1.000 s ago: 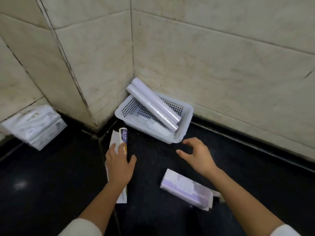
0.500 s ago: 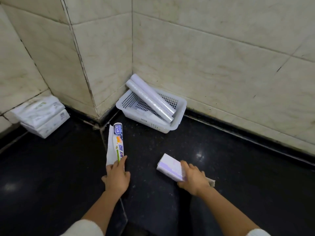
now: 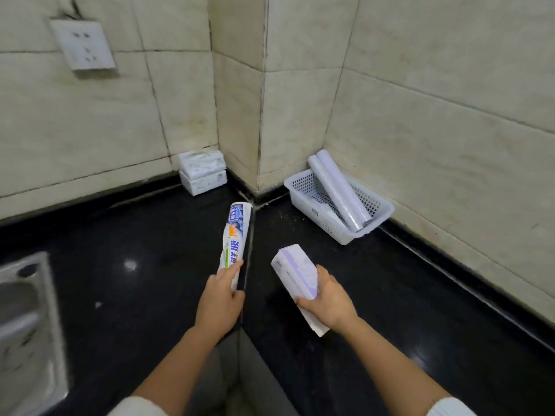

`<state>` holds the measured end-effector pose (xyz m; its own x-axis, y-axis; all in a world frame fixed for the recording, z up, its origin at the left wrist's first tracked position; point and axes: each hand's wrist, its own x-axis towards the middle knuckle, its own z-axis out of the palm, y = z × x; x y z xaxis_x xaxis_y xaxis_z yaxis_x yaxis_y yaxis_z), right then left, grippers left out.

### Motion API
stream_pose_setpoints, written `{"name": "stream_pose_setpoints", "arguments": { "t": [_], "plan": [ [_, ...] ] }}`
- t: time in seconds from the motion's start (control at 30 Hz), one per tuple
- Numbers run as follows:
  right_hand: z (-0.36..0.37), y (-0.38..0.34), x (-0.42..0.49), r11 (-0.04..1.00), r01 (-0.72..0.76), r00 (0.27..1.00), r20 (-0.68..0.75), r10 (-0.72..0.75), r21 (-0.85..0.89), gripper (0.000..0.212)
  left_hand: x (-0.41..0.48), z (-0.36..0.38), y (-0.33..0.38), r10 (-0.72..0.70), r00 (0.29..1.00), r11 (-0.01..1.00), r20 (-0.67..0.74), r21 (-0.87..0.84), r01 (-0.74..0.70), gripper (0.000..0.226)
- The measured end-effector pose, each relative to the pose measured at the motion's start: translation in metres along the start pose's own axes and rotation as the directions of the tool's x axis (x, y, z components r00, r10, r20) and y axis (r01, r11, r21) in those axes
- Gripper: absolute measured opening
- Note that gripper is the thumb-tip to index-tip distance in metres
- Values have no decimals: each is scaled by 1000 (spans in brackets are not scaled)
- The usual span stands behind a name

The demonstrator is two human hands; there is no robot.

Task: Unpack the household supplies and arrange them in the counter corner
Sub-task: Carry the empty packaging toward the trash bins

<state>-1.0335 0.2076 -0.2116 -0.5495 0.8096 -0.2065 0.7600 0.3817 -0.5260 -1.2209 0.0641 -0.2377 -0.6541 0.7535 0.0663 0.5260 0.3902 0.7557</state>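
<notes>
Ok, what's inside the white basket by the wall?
The white basket holds two pale rolls lying side by side, their upper ends leaning out over its rim towards the wall. Something flat and white lies on the basket's floor beneath them, mostly covered, so I can't identify it.

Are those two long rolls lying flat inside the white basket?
No, tilted: the rolls lean across the basket, their far ends poking above its rim.

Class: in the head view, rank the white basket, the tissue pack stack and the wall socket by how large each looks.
1. white basket
2. and 3. wall socket and tissue pack stack look alike in size, and they sit at different distances, so no ranking.
</notes>
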Motion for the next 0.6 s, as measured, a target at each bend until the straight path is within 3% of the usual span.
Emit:
{"name": "stream_pose_setpoints", "arguments": {
  "t": [0.1, 0.27, 0.6],
  "plan": [
    [19, -5, -33, 984, 168, 983, 65, -172, 59, 66, -75, -3, -6, -90, 983, 995, -158, 33, 96, 68],
    [59, -20, -115, 933, 346, 905, 228, -359, 97, 62, -226, -14, -16, -282, 905, 957, -319, -21, 290, 66],
    [147, -75, -323, 759, 638, 593, 548, -590, 126, 65, -508, -59, -19, -540, 633, 800, -556, -103, 592, 65]
  ]
}}
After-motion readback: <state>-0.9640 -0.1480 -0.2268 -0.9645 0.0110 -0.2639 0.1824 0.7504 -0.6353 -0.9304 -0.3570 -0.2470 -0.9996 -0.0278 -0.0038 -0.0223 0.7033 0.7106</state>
